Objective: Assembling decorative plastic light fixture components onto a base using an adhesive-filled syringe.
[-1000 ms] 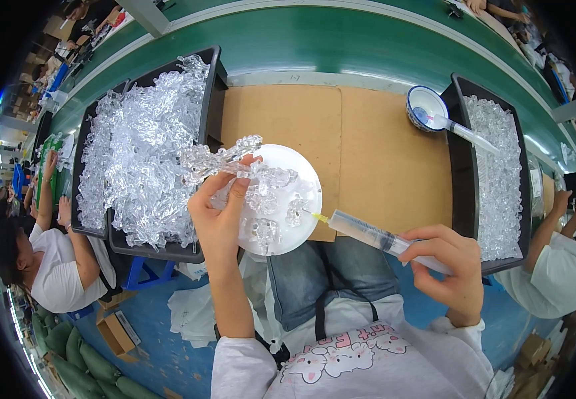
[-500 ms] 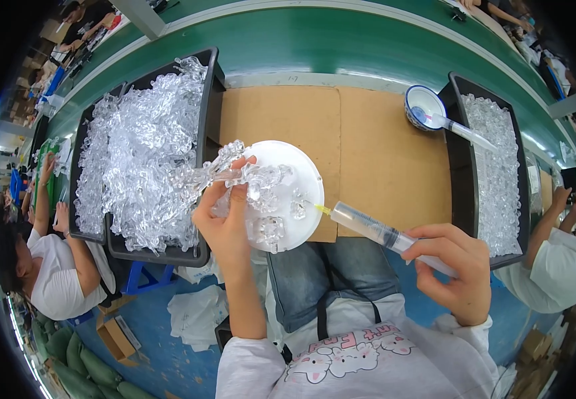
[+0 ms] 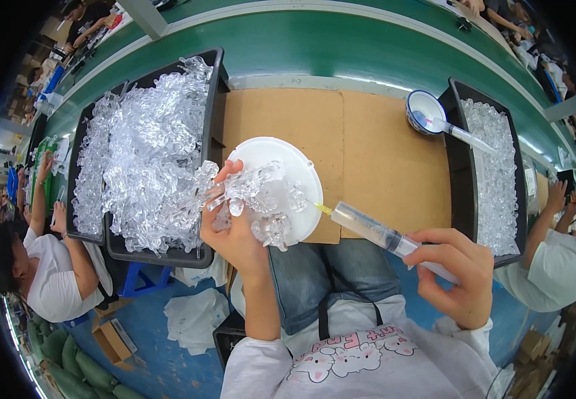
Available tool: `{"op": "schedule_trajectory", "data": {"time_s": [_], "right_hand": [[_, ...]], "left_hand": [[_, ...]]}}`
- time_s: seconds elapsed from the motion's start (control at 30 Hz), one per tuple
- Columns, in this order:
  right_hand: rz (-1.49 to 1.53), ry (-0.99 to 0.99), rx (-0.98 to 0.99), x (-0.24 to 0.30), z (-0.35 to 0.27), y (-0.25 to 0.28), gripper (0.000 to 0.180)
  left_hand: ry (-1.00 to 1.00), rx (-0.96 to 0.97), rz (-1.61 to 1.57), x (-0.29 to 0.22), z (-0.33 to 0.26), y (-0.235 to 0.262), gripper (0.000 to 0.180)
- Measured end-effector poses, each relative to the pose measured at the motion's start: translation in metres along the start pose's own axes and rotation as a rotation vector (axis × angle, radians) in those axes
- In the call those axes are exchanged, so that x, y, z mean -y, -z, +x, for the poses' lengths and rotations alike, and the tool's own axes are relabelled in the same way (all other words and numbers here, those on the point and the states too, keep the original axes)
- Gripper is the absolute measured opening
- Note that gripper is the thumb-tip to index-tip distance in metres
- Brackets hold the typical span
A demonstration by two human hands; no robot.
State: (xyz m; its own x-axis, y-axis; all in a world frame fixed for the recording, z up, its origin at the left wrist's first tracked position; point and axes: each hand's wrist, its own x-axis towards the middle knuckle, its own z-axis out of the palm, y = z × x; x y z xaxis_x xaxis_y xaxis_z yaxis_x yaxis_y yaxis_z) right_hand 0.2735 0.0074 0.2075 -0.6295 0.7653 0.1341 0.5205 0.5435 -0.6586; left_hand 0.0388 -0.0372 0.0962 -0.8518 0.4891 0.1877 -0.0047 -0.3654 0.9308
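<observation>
My left hand (image 3: 240,239) is closed around a cluster of clear plastic pieces (image 3: 261,187), with knobbly ends sticking out on both sides of the fingers. Beneath it lies a white round disc (image 3: 276,150), partly hidden by the pieces and the hand. My right hand (image 3: 459,274) grips a large clear syringe (image 3: 370,227) by its rear part, angled up to the left. A thin needle with a yellow base (image 3: 324,209) points at the right end of the cluster; whether its tip touches is too fine to tell.
Brown cardboard (image 3: 394,179) covers the bench. A black bin (image 3: 218,100) heaped with clear pieces stands left, with another beside it. At right are a black bin (image 3: 459,193) of small clear pieces, a blue-and-white bowl (image 3: 415,110) and a second syringe (image 3: 469,138). Co-workers sit on both sides.
My left hand has shifted slightly right and down, and the cluster has turned in its fingers. The right hand and syringe have hardly moved.
</observation>
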Motion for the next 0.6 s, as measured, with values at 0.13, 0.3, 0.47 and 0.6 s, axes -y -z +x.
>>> {"op": "schedule_trajectory", "data": {"time_s": [0.13,0.3,0.47,0.6], "right_hand": [[-0.006,0.017,-0.012,0.003,0.001,0.0,0.025],[0.0,0.045,0.007,0.004,0.0,0.001,0.026],[0.129,0.089,-0.093,-0.006,-0.002,-0.002,0.027],[0.276,-0.044,-0.209,-0.012,-0.01,-0.002,0.027]], "left_hand": [[0.024,-0.052,-0.088,0.002,-0.001,0.0,0.025],[0.025,-0.087,-0.125,0.001,0.0,0.0,0.026],[0.01,-0.035,-0.134,0.008,0.0,0.002,0.029],[-0.048,-0.009,-0.155,0.009,-0.001,-0.002,0.033]]}}
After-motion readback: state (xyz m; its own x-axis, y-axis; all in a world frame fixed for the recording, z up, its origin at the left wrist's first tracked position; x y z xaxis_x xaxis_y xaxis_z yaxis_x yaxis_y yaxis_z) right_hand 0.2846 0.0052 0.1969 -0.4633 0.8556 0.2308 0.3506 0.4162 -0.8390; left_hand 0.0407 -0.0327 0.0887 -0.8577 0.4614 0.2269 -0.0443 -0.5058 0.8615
